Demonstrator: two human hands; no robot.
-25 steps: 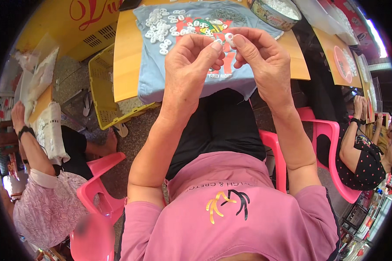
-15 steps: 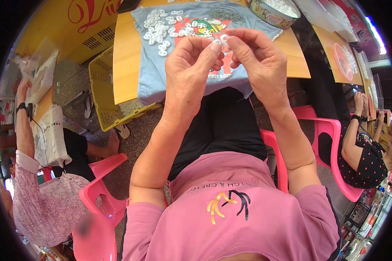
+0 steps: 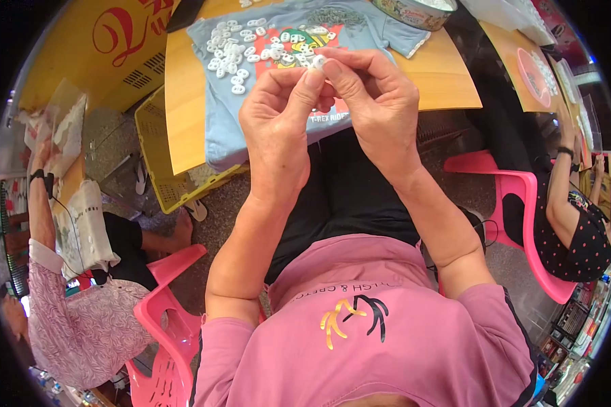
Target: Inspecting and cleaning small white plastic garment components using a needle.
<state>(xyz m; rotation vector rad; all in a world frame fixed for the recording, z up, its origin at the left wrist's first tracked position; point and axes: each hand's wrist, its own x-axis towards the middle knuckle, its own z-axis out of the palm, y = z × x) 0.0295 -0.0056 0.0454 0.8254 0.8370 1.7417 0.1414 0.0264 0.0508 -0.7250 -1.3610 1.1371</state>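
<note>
Over the near part of the table, my left hand point(image 3: 276, 122) and my right hand point(image 3: 381, 108) meet at their fingertips. Between both thumbs and forefingers is a small white plastic piece point(image 3: 318, 62), mostly covered by the fingers. A light blue T-shirt point(image 3: 222, 136) with a red and green print lies under them, draped over the table's front edge. Many oval white pieces with two holes point(image 3: 227, 57) are scattered on its left and middle. Farther back lies a heap of small dark greenish-grey parts point(image 3: 336, 16), too fine to make out.
At the back right stands a round tin point(image 3: 404, 17) of white pieces. A yellow crate point(image 3: 149, 156) sits on the floor left of the wooden table point(image 3: 183, 122). One person point(image 3: 88, 319) sits at left near a pink chair point(image 3: 163, 319), another point(image 3: 567, 217) at right on a pink chair point(image 3: 523, 217).
My fingertips have drawn closer together around the white piece, which shows less now. Both hands sit slightly farther left in the picture, and the whole view has shifted a little.
</note>
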